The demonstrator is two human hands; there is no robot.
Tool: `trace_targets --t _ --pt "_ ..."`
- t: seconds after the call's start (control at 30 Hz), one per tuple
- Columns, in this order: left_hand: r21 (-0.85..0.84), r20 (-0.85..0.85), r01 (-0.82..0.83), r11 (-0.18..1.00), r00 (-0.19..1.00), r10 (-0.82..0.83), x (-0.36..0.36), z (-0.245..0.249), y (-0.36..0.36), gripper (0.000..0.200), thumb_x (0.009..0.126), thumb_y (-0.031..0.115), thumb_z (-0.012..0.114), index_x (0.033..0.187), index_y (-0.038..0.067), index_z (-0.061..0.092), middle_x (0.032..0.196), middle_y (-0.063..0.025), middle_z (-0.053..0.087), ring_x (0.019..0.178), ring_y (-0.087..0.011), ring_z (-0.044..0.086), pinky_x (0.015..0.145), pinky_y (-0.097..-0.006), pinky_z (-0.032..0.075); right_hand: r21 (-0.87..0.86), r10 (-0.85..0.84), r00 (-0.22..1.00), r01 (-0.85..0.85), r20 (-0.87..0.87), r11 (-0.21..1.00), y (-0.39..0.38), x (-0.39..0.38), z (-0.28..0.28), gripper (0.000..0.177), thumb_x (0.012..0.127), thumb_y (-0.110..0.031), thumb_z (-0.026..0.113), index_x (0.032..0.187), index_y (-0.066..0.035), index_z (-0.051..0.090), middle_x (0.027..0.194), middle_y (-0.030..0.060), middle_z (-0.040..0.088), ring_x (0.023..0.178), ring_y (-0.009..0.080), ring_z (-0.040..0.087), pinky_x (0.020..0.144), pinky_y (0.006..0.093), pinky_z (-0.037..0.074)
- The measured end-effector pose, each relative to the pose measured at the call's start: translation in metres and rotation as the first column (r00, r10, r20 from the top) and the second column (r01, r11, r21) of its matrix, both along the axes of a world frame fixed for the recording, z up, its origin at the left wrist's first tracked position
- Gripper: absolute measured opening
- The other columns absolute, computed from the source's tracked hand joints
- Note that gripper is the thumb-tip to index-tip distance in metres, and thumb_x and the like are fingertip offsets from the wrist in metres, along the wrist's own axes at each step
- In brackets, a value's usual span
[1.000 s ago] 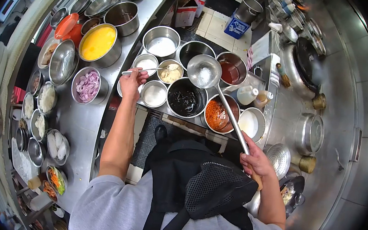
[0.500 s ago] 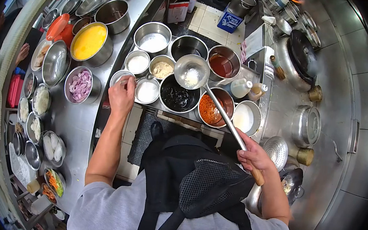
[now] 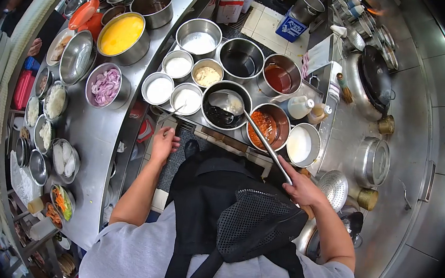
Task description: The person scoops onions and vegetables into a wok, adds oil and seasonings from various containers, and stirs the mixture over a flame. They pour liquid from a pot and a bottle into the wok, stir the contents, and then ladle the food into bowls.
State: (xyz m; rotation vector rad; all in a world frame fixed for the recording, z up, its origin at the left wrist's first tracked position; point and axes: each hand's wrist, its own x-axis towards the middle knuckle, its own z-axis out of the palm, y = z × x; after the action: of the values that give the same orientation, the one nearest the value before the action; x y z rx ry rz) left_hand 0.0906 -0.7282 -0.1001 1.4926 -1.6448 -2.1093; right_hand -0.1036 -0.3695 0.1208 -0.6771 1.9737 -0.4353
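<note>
A long-handled ladle (image 3: pixel 272 150) is gripped near its wooden end by my right hand (image 3: pixel 302 187). Its bowl, with some white powder in it, dips into the steel pot of dark liquid (image 3: pixel 215 118). My left hand (image 3: pixel 164 144) hangs in front of the left pots, fingers loosely apart and holding nothing. Just beyond it, a thin spoon handle (image 3: pixel 174 114) sticks out of a small pot of white seasoning (image 3: pixel 188 97). Beside that stands another pot of white powder (image 3: pixel 158 89). To the right of the dark pot is a pot of orange-red chopped sauce (image 3: pixel 263 127).
Behind stand pots of beige powder (image 3: pixel 207 75) and red sauce (image 3: pixel 278 78). Squeeze bottles (image 3: pixel 300 108) are at the right. The left counter (image 3: pixel 90 148) bears sliced onions (image 3: pixel 106 86) and yellow liquid (image 3: pixel 123 34). A wok (image 3: pixel 374 78) sits on the right; a person's hand (image 3: pixel 34 47) shows far left.
My left hand has drawn back from the left pot toward me, its fingers loosening. My right hand has lowered the ladle's bowl into the dark-liquid pot. The view has shifted slightly.
</note>
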Motion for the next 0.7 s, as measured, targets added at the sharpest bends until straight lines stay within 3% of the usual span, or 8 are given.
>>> trace_targets --t 0.13,0.17,0.23,0.33,0.47,0.57,0.67,0.7 --pt "0.010 -0.013 0.025 1.000 1.000 -0.025 0.011 -0.002 -0.002 0.046 0.099 0.028 0.052 0.134 -0.001 0.045 0.087 -0.0101 0.067 0.065 -0.0127 0.063 0.052 -0.0247 0.049 0.064 -0.220 0.901 0.211 0.373 0.975 -0.002 0.000 0.003 0.086 0.088 0.001 0.051 0.156 -0.027 0.007 0.066 0.0052 0.051 0.047 0.0112 0.052 0.044 0.0267 0.045" --pt "0.023 -0.048 0.055 0.998 0.997 -0.054 0.012 -0.002 -0.003 0.046 0.099 0.029 0.051 0.135 0.000 0.044 0.088 -0.0102 0.067 0.067 -0.0130 0.063 0.055 -0.0259 0.050 0.066 -0.219 0.901 0.210 0.374 0.976 0.000 0.000 0.001 0.086 0.088 0.001 0.051 0.156 -0.027 0.007 0.066 0.0052 0.051 0.047 0.0112 0.052 0.044 0.0267 0.045" --pt "0.037 -0.084 0.085 0.996 0.993 -0.082 0.014 0.003 -0.003 0.046 0.100 0.029 0.051 0.135 0.002 0.043 0.090 -0.0103 0.066 0.069 -0.0133 0.063 0.058 -0.0272 0.051 0.031 -0.351 0.727 0.414 0.590 0.910 0.005 0.002 -0.007 0.085 0.087 0.003 0.050 0.156 -0.024 0.008 0.062 0.0016 0.045 0.045 0.0085 0.046 0.040 0.0225 0.041" --pt "0.069 -0.113 0.144 0.987 0.984 -0.135 0.013 0.005 -0.006 0.044 0.100 0.028 0.051 0.135 0.001 0.044 0.090 -0.0104 0.066 0.070 -0.0132 0.062 0.059 -0.0268 0.051 0.028 -0.421 0.603 0.550 0.678 0.835 0.013 0.011 -0.015 0.087 0.086 0.003 0.053 0.156 -0.023 0.008 0.060 -0.0001 0.041 0.042 0.0079 0.041 0.039 0.0210 0.039" --pt "0.098 -0.106 0.197 0.975 0.977 -0.187 0.014 0.000 -0.015 0.043 0.099 0.022 0.053 0.135 -0.001 0.045 0.087 -0.0102 0.067 0.066 -0.0126 0.062 0.055 -0.0256 0.050 -0.045 -0.426 0.562 0.639 0.708 0.768 0.026 0.035 -0.001 0.088 0.086 0.001 0.055 0.156 -0.025 0.007 0.060 0.0003 0.040 0.040 0.0080 0.039 0.038 0.0211 0.036" --pt "0.122 -0.102 0.282 0.952 0.957 -0.270 0.017 -0.005 -0.023 0.043 0.099 0.023 0.053 0.134 -0.001 0.046 0.087 -0.0096 0.067 0.066 -0.0124 0.062 0.055 -0.0255 0.050 0.059 -0.492 0.253 0.843 0.833 0.535 0.030 0.060 0.033 0.093 0.082 -0.004 0.063 0.156 -0.019 0.009 0.071 0.0031 0.053 0.035 0.0067 0.038 0.032 0.0217 0.031" --pt "0.147 -0.077 0.350 0.925 0.937 -0.342 0.012 -0.016 -0.033 0.041 0.098 0.024 0.054 0.132 0.001 0.048 0.087 -0.0092 0.067 0.067 -0.0122 0.062 0.056 -0.0253 0.050 0.076 -0.464 0.220 0.839 0.858 0.538 0.027 0.066 0.021 0.094 0.081 -0.005 0.064 0.156 -0.020 0.009 0.072 0.0039 0.054 0.042 0.0066 0.042 0.034 0.0199 0.034" --pt "0.107 -0.061 0.413 0.904 0.910 -0.409 0.009 -0.019 -0.034 0.040 0.098 0.024 0.055 0.131 0.001 0.049 0.088 -0.0090 0.067 0.068 -0.0122 0.062 0.056 -0.0251 0.050 -0.075 -0.470 0.532 0.714 0.704 0.696 0.031 0.061 -0.015 0.093 0.082 -0.005 0.063 0.156 -0.021 0.009 0.072 0.0036 0.051 0.052 0.0071 0.043 0.037 0.0186 0.035"
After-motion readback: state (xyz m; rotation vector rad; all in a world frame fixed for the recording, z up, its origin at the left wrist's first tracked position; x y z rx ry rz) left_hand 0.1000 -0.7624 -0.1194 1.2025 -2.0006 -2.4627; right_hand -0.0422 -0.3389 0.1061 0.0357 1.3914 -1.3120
